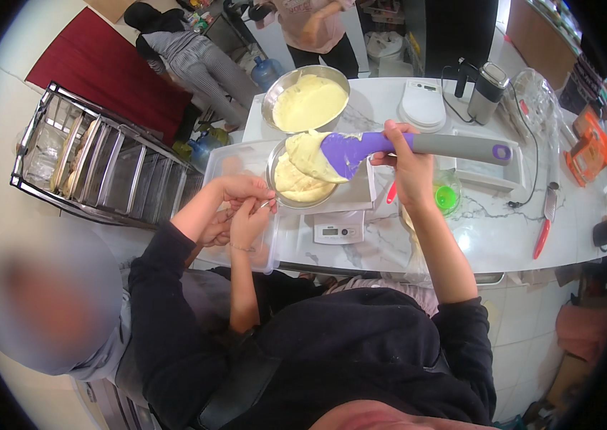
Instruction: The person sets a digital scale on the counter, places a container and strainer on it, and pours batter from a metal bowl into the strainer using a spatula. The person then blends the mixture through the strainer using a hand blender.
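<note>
My right hand point(405, 161) is wrapped round a large spatula point(454, 146) with a grey and purple handle. Pale yellow batter coats its purple head, tilted over a small metal bowl point(271, 172). Thick pale batter point(302, 183) fills much of this bowl. At the bowl's near-left rim, the fingers of my left hand point(240, 188) are closed on its edge. Just below, another person's hands point(244, 223) are close to mine; what they hold is unclear. Behind stands a larger metal bowl point(268, 113) of smooth yellow batter.
A kitchen scale point(339, 228) sits at the near table edge, left of a green-bottomed cup point(446, 197). A clear plastic tub point(221, 163) is at left. Rightward are a white scale point(422, 104), hand mixer point(488, 89) and red-handled knife point(545, 222). People stand beyond; one is at my left.
</note>
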Demonstrator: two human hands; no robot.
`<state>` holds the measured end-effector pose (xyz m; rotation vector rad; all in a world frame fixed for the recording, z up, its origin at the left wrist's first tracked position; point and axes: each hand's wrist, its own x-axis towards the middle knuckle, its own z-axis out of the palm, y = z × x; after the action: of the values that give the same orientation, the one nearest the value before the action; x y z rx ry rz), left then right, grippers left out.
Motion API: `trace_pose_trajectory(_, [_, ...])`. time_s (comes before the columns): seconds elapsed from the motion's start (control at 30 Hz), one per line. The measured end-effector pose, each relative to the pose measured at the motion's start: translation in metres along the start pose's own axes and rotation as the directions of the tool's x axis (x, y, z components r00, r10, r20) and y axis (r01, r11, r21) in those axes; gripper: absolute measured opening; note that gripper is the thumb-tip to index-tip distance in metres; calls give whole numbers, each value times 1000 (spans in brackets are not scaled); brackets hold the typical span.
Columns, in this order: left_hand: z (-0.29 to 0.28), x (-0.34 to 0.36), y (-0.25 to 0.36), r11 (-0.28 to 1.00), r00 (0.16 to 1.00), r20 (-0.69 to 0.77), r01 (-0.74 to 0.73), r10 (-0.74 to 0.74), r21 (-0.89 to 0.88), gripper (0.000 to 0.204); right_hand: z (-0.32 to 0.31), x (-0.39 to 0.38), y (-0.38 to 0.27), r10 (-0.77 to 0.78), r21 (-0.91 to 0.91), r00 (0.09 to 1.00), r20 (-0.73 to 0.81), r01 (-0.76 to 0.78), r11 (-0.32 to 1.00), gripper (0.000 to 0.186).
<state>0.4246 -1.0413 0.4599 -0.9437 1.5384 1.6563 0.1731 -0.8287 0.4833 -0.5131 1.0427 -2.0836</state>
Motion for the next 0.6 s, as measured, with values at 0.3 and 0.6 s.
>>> trace_pose_trajectory(0.3, [18, -1, -4, 975, 969, -125, -220, 214, -28, 29, 7, -1, 15, -79, -290, 994, 72, 97, 952, 25])
trace_pose_trajectory(0.6, [31, 5, -1, 944, 936, -206, -236, 284, 230, 33, 21, 5, 3, -91, -418, 971, 223, 180, 891, 35])
